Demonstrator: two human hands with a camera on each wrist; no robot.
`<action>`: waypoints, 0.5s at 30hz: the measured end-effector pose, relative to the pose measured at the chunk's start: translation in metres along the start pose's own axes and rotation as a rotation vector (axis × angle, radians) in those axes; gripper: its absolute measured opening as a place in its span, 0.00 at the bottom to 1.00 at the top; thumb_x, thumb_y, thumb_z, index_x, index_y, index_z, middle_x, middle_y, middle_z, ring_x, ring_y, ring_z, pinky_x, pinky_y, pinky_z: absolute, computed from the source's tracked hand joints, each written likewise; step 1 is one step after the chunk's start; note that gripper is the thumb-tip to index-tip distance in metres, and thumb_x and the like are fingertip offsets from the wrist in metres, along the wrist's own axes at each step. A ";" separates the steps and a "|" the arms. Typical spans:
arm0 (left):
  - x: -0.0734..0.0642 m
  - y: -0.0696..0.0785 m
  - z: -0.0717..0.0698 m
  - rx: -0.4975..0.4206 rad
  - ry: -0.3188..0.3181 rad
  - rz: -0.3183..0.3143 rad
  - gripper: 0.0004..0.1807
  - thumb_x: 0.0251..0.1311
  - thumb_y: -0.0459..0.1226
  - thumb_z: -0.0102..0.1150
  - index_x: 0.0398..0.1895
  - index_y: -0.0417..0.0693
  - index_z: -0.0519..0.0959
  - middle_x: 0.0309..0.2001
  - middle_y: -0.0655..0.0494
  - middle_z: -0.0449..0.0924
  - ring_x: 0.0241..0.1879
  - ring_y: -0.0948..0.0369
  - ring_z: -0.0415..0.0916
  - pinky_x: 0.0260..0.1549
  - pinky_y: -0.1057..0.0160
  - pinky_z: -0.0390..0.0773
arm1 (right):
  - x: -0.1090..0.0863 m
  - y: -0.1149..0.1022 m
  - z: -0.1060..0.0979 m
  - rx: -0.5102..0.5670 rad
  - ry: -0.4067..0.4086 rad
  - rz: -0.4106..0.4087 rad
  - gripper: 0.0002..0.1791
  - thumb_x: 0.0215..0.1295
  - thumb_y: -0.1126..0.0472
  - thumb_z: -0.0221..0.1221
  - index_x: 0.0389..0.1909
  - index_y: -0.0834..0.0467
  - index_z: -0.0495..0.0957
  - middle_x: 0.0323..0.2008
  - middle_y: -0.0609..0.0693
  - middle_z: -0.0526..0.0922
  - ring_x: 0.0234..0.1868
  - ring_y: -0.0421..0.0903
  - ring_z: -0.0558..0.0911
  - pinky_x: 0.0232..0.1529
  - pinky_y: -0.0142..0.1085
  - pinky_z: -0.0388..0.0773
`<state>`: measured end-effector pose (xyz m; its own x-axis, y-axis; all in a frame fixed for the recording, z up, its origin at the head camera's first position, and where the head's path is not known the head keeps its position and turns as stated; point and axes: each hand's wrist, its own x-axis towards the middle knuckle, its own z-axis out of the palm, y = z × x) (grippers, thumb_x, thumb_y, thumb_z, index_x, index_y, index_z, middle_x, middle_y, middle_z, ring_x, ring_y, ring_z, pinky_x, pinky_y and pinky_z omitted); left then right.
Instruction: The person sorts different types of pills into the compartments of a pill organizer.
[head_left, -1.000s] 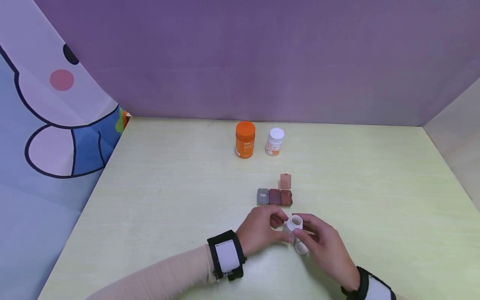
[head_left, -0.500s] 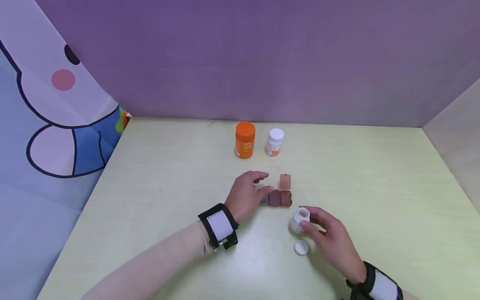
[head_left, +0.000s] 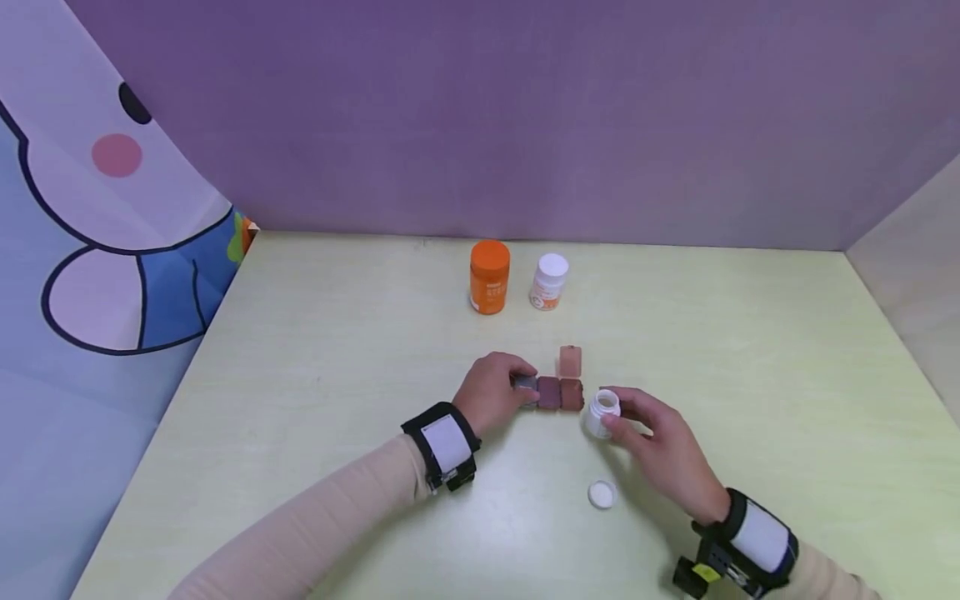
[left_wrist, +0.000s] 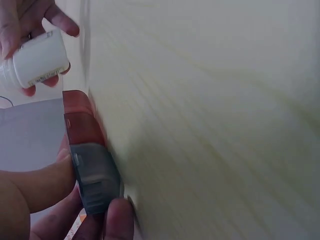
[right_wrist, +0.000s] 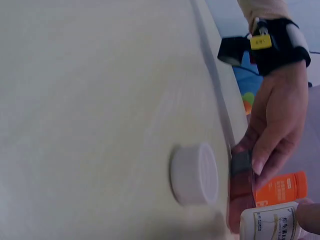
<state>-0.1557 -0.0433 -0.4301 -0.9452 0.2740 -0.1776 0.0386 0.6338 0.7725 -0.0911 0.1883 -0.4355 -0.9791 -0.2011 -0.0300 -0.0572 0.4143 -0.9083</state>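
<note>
My left hand [head_left: 491,393] grips the grey end of a small pill organizer [head_left: 549,393], which has grey, purple and reddish-brown compartments in a row. At its reddish-brown end a pink lid [head_left: 570,362] stands flipped back. In the left wrist view, thumb and fingers surround the grey compartment [left_wrist: 97,172]. My right hand [head_left: 663,454] holds an uncapped white pill bottle [head_left: 602,414] between thumb and fingers, just right of the organizer. Its mouth faces up, and a printed label [right_wrist: 276,225] shows in the right wrist view. The bottle's white cap [head_left: 602,494] lies on the table nearer the person.
An orange bottle [head_left: 490,277] and a capped white bottle [head_left: 550,282] stand behind the organizer on the pale table [head_left: 337,333]. A purple backdrop [head_left: 525,125] rises along the far edge, with a cartoon-printed panel [head_left: 112,250] at left.
My left hand has let go of the white bottle, moved up and left, and taken hold of the organizer's grey end. My right hand has carried the bottle away from the cap, toward the organizer.
</note>
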 end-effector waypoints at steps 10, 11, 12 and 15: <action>0.000 0.005 0.001 0.022 -0.009 0.017 0.14 0.59 0.31 0.72 0.48 0.37 0.86 0.46 0.47 0.87 0.49 0.52 0.81 0.54 0.56 0.78 | 0.030 -0.001 -0.011 -0.311 0.007 -0.128 0.16 0.66 0.70 0.65 0.54 0.64 0.77 0.50 0.57 0.83 0.51 0.53 0.81 0.44 0.40 0.83; 0.000 0.005 0.001 0.025 -0.011 0.012 0.14 0.59 0.32 0.72 0.48 0.38 0.86 0.46 0.48 0.87 0.49 0.53 0.81 0.54 0.56 0.78 | 0.032 -0.002 -0.011 -0.345 -0.003 -0.137 0.17 0.66 0.70 0.66 0.54 0.64 0.77 0.49 0.57 0.83 0.49 0.53 0.81 0.44 0.41 0.82; 0.000 0.006 0.001 0.026 -0.013 0.003 0.14 0.59 0.32 0.72 0.48 0.38 0.86 0.46 0.48 0.87 0.49 0.53 0.81 0.55 0.55 0.78 | 0.033 -0.003 -0.011 -0.379 -0.014 -0.148 0.16 0.65 0.70 0.66 0.54 0.64 0.79 0.48 0.57 0.84 0.47 0.52 0.81 0.44 0.43 0.81; 0.002 0.007 0.001 0.038 -0.017 -0.012 0.14 0.59 0.32 0.72 0.48 0.39 0.86 0.46 0.48 0.87 0.49 0.53 0.81 0.55 0.55 0.77 | 0.038 -0.007 -0.008 -0.452 -0.046 -0.179 0.16 0.64 0.71 0.67 0.53 0.65 0.81 0.47 0.57 0.85 0.46 0.53 0.80 0.48 0.48 0.79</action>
<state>-0.1571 -0.0379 -0.4258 -0.9401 0.2779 -0.1973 0.0395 0.6639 0.7467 -0.1294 0.1846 -0.4266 -0.9373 -0.3387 0.0822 -0.3124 0.7119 -0.6289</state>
